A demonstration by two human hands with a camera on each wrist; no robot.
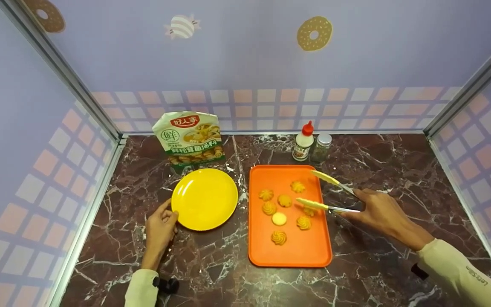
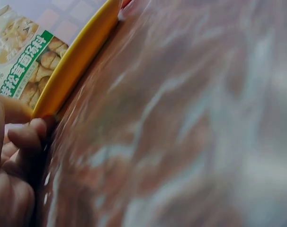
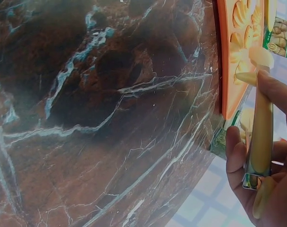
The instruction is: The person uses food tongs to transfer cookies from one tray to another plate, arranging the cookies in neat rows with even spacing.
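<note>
My left hand [image 1: 161, 224] pinches the left rim of a round yellow plate [image 1: 205, 199], which bears no food. In the left wrist view, thumb and fingers meet at the edge of that plate [image 2: 77, 59]. My right hand [image 1: 384, 215] grips a pair of tongs [image 1: 343, 209] with pale yellow tips, and its arms are spread apart. The tips hang over the right side of an orange tray [image 1: 288, 256], with nothing between them. Several swirled cookies [image 1: 278, 237] lie on the tray, along with a smooth pale round one [image 1: 279, 218]. One cookie is partly hidden under the lower tong tip.
A food pouch [image 1: 191, 138] stands behind the plate. Behind the tray are a red-capped squeeze bottle [image 1: 303, 143] and a glass jar [image 1: 322, 147] with a silver lid. Patterned walls enclose the dark marbled tabletop [image 1: 211, 273] at the back and sides.
</note>
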